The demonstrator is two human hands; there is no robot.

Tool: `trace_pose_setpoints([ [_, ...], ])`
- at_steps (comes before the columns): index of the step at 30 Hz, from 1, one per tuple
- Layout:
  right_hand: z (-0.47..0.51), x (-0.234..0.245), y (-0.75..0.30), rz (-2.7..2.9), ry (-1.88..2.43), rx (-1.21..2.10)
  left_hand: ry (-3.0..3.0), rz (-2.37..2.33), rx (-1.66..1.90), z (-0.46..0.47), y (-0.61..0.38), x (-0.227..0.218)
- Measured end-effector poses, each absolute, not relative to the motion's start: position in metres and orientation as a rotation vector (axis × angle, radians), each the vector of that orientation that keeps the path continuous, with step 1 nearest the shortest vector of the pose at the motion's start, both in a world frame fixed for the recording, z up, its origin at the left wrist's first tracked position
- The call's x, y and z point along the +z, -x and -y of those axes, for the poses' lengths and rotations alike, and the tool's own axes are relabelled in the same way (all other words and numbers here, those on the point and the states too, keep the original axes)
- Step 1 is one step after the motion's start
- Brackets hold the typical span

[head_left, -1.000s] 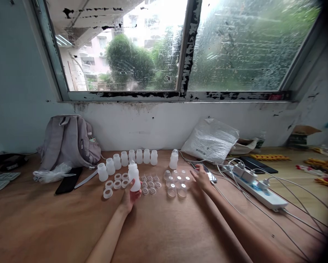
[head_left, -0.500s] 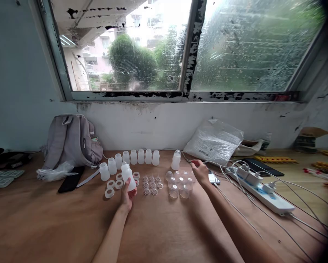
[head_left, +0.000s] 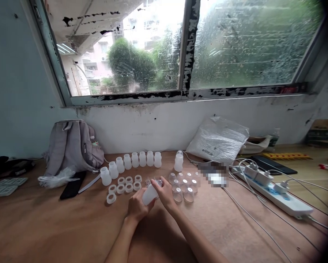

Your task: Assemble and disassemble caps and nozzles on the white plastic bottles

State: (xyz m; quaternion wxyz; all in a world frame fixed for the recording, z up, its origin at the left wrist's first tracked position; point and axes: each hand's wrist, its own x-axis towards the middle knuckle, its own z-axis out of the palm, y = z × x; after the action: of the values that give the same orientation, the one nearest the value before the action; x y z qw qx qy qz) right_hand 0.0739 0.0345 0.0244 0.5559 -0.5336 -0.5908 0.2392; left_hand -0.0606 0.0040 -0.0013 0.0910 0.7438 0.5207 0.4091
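My left hand (head_left: pixel 139 205) is wrapped round the lower part of a frosted white baby bottle (head_left: pixel 149 195), tilted with its top toward the upper right. At that top end my right hand (head_left: pixel 164 191) is closed on a clear cap (head_left: pixel 159 182), partly hidden by the fingers. Left of the hands lie several white screw rings (head_left: pixel 120 189). Clear nipples (head_left: pixel 148 181) behind the bottle are mostly covered by my hands. To the right stand several clear dome caps (head_left: pixel 188 194). One assembled bottle (head_left: pixel 178 161) stands upright behind them.
Open bottle bodies (head_left: pixel 127 161) stand in a curved row at the back. A grey backpack (head_left: pixel 70 146), plastic bag (head_left: pixel 58 179) and black phone (head_left: pixel 72 185) are at left. A bubble-wrap bag (head_left: pixel 218 140) and a power strip (head_left: pixel 279 199) with trailing cables are at right.
My right hand has moved left from beside the dome caps to the bottle's top. My left hand has shifted right and lower, and the bottle has tipped from nearly upright to slanted.
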Motion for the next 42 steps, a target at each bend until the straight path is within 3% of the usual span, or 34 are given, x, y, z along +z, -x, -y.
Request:
trace_pose_setpoints([
  [10,-0.033,0.024,-0.081,1.323,1.1,0.785,-1.67,-1.136,0.987,-0.006,0.06,0.017],
  [15,-0.029,0.034,-0.081,1.286,0.811,1.3,-1.065,-0.6,0.705,-0.004,0.065,0.004],
  [19,-0.03,0.036,-0.083,1.178,0.563,1.618,-0.803,-0.42,0.689,-0.006,0.069,-0.004],
  [32,-0.034,0.036,-0.093,1.026,0.651,1.372,-0.801,-0.484,0.624,-0.014,0.076,-0.009],
  [42,-0.036,0.035,-0.098,0.948,0.759,1.393,-0.849,-0.522,0.579,-0.016,0.076,-0.015],
])
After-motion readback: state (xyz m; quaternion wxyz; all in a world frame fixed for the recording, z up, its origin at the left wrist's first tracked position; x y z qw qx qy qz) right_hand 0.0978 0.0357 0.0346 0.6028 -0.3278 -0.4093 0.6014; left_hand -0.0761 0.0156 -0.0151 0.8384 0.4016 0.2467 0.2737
